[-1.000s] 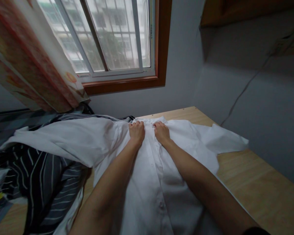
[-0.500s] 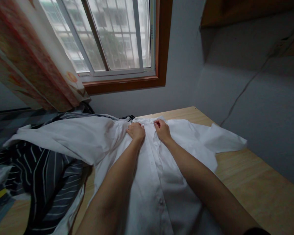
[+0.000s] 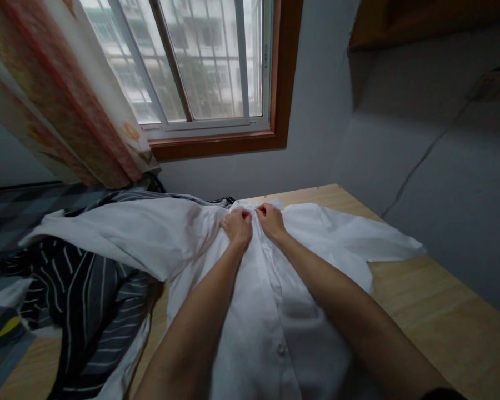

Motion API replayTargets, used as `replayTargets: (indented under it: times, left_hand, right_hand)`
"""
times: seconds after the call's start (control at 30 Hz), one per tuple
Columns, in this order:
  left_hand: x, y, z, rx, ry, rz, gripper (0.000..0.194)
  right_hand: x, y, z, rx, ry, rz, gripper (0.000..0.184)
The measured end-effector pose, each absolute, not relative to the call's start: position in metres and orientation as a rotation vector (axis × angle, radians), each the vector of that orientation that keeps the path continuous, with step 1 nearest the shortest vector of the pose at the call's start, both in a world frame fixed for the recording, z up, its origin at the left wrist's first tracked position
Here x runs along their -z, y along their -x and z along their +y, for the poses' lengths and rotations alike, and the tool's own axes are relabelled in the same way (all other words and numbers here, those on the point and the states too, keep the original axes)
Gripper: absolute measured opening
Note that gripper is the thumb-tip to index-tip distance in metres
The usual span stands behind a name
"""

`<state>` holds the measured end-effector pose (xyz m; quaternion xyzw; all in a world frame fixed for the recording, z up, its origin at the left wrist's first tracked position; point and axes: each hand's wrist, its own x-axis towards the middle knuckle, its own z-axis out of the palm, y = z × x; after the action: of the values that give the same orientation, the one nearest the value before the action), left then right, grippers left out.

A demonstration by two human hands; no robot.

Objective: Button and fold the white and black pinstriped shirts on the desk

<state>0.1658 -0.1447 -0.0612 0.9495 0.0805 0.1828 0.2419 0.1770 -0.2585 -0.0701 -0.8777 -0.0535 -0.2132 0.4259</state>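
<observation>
A white button-up shirt (image 3: 250, 311) lies front side up with its collar at the far end and its sleeves spread to both sides. Near the collar, my left hand (image 3: 238, 225) is closed on the shirt's front edge. My right hand (image 3: 270, 219) pinches the cloth just to the right of it, fingertips close to those of the left. Down the middle runs the button placket, with one button (image 3: 280, 349) showing low on it. Whatever lies between my fingertips is too small to make out.
The shirt rests on a wooden board (image 3: 433, 300). Under its left sleeve is a black and grey striped garment (image 3: 95, 300), beside a checked cloth (image 3: 4, 222). A curtain (image 3: 87, 111) and a window (image 3: 208, 72) stand behind, and a cable (image 3: 420, 161) runs down the right wall.
My hands have come closer together at the collar, the left shifting right and the right slightly left. The whole view has shifted a little.
</observation>
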Motion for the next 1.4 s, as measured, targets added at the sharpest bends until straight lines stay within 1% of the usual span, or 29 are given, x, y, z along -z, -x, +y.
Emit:
replayTargets:
  times: [0.1, 0.33, 0.63, 0.77, 0.9, 1.13, 1.27, 1.4]
  left_hand:
    - [0.061, -0.163, -0.144, -0.571, -2.581, 0.213, 0.020]
    - [0.058, -0.157, -0.146, -0.674, -2.603, 0.068, 0.021]
    - [0.055, -0.152, -0.145, -0.753, -2.687, -0.153, 0.024]
    - [0.054, -0.150, -0.143, -0.773, -2.749, -0.269, 0.028]
    - [0.053, -0.149, -0.141, -0.800, -2.817, -0.322, 0.028]
    - [0.049, -0.146, -0.140, -0.771, -2.922, -0.432, 0.028]
    - [0.051, -0.147, -0.138, -0.754, -2.926, -0.417, 0.029]
    - [0.057, -0.149, -0.137, -0.675, -2.802, -0.401, 0.028]
  right_hand:
    - [0.077, -0.179, -0.255, 0.496, 2.101, -0.139, 0.008]
    - [0.087, -0.183, -0.260, 0.299, 1.702, -0.088, 0.005]
    - [0.089, -0.183, -0.258, 0.332, 1.634, -0.067, 0.011]
    - [0.086, -0.183, -0.260, 0.308, 1.593, -0.077, 0.013]
    - [0.084, -0.182, -0.262, 0.260, 1.519, -0.084, 0.014]
    - [0.084, -0.183, -0.266, 0.131, 1.416, -0.085, 0.012]
    - [0.085, -0.184, -0.269, 0.042, 1.376, -0.102, 0.012]
    - [0.086, -0.184, -0.269, 0.087, 1.430, -0.140, 0.012]
